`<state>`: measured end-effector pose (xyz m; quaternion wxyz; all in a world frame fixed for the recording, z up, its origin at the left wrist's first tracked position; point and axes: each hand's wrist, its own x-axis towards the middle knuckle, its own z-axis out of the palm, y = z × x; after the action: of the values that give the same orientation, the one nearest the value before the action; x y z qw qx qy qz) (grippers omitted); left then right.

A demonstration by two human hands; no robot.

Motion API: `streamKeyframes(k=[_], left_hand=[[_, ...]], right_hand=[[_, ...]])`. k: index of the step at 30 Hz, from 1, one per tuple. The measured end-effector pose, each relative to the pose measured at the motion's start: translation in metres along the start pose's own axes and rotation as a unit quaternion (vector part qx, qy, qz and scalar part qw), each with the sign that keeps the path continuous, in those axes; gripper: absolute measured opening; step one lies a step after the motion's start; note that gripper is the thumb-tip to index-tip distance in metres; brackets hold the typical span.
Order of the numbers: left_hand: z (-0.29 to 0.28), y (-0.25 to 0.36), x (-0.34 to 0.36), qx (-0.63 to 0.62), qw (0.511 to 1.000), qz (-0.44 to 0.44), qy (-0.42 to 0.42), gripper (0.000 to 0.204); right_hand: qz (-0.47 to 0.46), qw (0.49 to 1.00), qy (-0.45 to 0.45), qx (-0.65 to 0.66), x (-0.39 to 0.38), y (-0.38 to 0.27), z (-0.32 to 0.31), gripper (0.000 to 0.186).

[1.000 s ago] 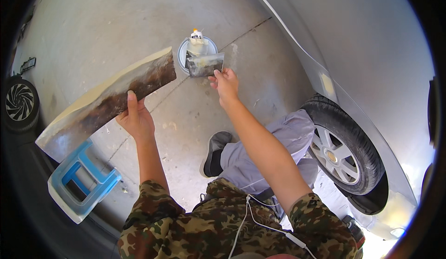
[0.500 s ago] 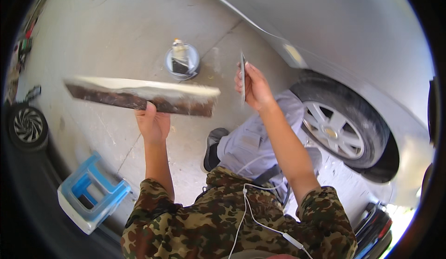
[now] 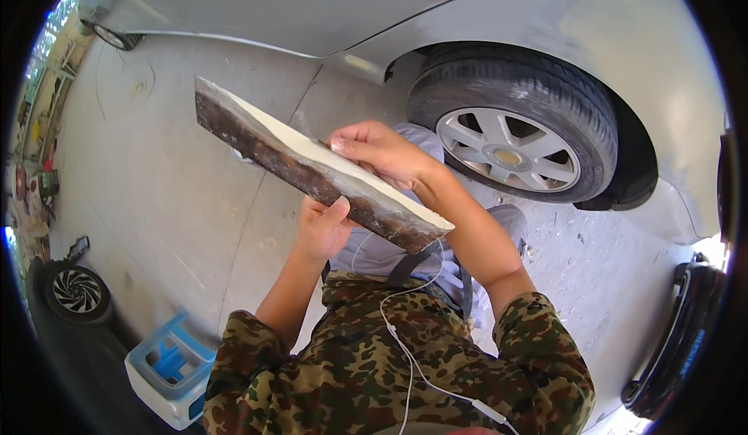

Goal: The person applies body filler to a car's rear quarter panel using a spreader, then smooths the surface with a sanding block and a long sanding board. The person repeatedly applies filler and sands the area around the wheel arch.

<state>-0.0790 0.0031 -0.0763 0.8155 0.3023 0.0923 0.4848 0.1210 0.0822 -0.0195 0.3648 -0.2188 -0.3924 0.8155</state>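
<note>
A long dark-brown, worn board [image 3: 287, 162] slants across the front of my body, with cream putty [image 3: 315, 150] spread along its upper edge. My left hand [image 3: 326, 228] grips it by the lower edge, thumb on its face. Behind the upper edge, my right hand [image 3: 382, 154] is closed with the thumb pressed to the fingers. From it a thin grey scraper [image 3: 312, 129] shows only as a blurred sliver; the board hides the rest.
Ahead and to the right stands a grey car [image 3: 257, 6] with its wheel [image 3: 506, 154] near my knee. A blue and white step stool [image 3: 173, 369] is at the lower left, near another wheel [image 3: 78, 291]. The board mostly covers a bucket [image 3: 243, 157].
The board has swung to a steep slant and moved to the right. My right hand has brought the scraper down and left to it. The view has turned toward the car's wheel.
</note>
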Motion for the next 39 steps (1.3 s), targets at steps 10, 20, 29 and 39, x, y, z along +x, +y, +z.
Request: streamKeyframes(k=[10, 20, 29, 39], left_hand=[[-0.029, 0.032, 0.014, 0.138, 0.985, 0.102, -0.001, 0.057], [-0.011, 0.027, 0.066, 0.173, 0.98, 0.075, -0.062, 0.048], [-0.007, 0.022, 0.059, 0.191, 0.977, 0.084, -0.043, 0.049], [-0.005, 0.026, 0.046, 0.203, 0.976, 0.081, -0.014, 0.049]], right_hand=[[-0.098, 0.92, 0.366, 0.103, -0.226, 0.065, -0.068, 0.026], [-0.34, 0.498, 0.788, -0.127, -0.417, 0.055, -0.02, 0.025], [-0.351, 0.001, 0.718, -0.602, -0.386, -0.118, -0.008, 0.046], [-0.389, -0.124, 0.658, -0.632, -0.326, -0.231, -0.004, 0.05]])
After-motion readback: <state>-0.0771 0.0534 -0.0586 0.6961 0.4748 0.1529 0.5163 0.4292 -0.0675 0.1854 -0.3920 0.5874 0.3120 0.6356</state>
